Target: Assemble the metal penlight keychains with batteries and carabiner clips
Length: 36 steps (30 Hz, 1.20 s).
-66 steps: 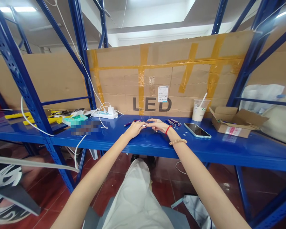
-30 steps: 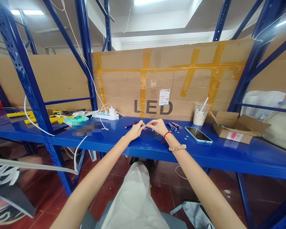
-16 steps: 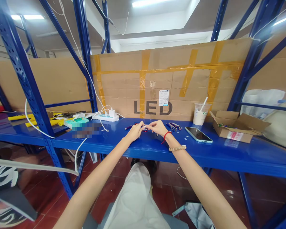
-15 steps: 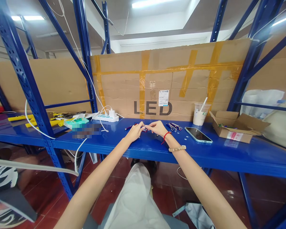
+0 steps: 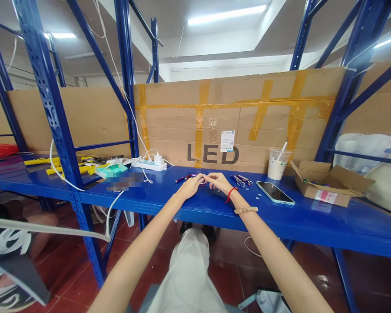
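Note:
My left hand [image 5: 191, 188] and my right hand [image 5: 219, 181] meet over the blue metal shelf [image 5: 215, 208], fingertips pinched together on a small metallic part [image 5: 202, 178] too tiny to name. The right wrist wears a red string and a bead bracelet. Small pen-like tools [image 5: 183, 178] lie just behind the left hand. A little pile of keyring-like pieces [image 5: 241, 179] sits right of my right hand.
A phone [image 5: 275, 192] lies face up to the right, then a plastic cup with a straw [image 5: 276, 163] and an open cardboard box [image 5: 326, 182]. A power strip [image 5: 150, 164], cables and yellow tools [image 5: 52, 165] lie left. A taped "LED" carton [image 5: 234, 117] backs the shelf.
Both hands have stayed together on the small part, shifting only slightly. The camera has tilted and drifted a little, so the whole scene sits lower and further right in view.

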Motion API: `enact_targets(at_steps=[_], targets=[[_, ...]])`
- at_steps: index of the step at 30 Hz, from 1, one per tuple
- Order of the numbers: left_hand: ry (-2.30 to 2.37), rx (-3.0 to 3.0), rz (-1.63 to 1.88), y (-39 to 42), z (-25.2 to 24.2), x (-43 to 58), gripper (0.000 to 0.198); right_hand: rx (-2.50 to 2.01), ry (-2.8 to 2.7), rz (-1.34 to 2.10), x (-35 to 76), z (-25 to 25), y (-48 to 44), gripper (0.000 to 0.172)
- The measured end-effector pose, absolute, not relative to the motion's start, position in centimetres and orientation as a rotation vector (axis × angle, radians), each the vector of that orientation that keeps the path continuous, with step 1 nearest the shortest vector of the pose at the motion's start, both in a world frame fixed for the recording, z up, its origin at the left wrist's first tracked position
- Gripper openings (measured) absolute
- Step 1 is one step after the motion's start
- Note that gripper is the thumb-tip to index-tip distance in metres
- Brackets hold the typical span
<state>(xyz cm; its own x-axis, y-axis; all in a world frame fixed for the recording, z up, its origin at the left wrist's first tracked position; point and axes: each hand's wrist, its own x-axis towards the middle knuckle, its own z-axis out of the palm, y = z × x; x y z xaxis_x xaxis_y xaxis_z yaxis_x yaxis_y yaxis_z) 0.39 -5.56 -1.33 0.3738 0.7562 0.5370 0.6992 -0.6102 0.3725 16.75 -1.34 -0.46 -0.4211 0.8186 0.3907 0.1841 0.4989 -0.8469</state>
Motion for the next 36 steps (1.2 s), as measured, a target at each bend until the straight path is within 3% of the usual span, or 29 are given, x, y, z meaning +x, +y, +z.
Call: enact_targets(at_steps=[14, 36], targets=[[1.535, 2.494, 1.081, -5.5, -1.4, 0.4, 0.027, -0.847, -1.814, 0.791, 17.1, -0.7, -0.7, 0.04], [1.598, 2.592, 0.986, -6.0, -1.0, 0.6, 0.031, -0.849, -1.731, 0.98, 17.5, -0.8, -0.4, 0.041]])
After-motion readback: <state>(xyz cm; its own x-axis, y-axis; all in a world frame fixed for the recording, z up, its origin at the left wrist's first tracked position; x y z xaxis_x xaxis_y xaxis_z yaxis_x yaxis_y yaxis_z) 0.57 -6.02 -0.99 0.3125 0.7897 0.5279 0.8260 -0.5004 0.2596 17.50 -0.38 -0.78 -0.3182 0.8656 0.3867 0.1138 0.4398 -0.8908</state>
